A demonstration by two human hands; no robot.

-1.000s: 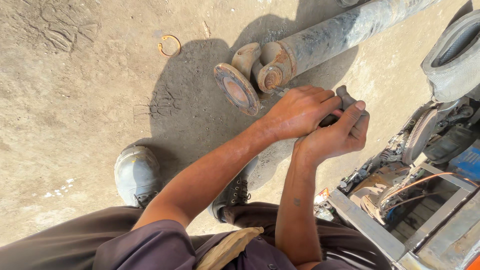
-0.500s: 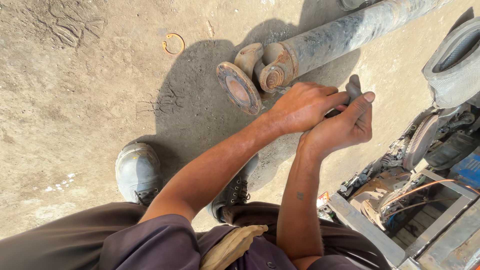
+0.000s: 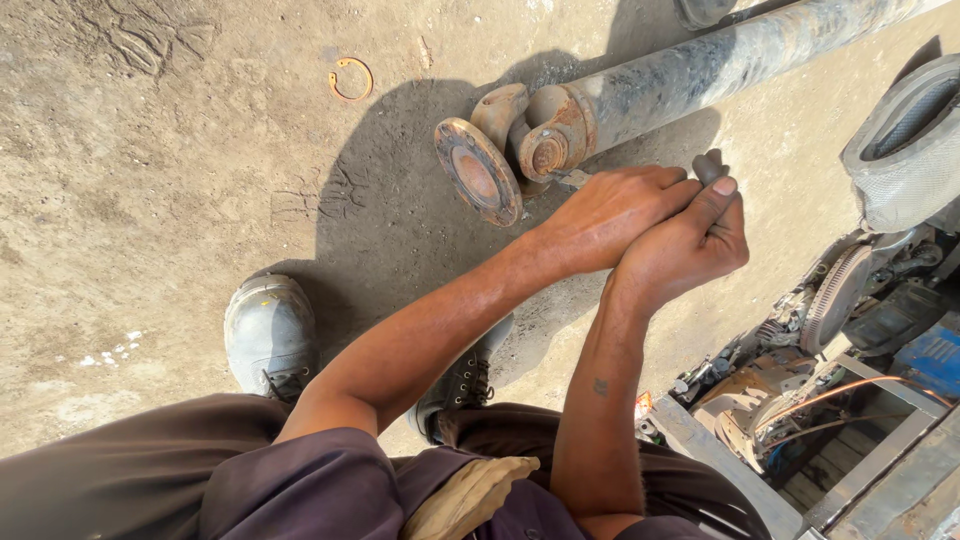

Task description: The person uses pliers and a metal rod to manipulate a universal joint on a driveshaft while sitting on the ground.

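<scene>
The dark tool handle [image 3: 708,166] is sticking up right of centre, both hands wrapping around it: left hand [image 3: 610,212] lying over the top with fingers curled, right hand [image 3: 690,245] closing on it from below, thumb pressing along the shaft. Its working end is hidden; it seems to be reaching toward the rusty universal joint [image 3: 545,150] and flange [image 3: 478,172] on the drive shaft [image 3: 720,65]. A snap ring [image 3: 350,78] is lying loose at upper left, suggesting stripping of the joint is under way, with the joint itself looking assembled.
</scene>
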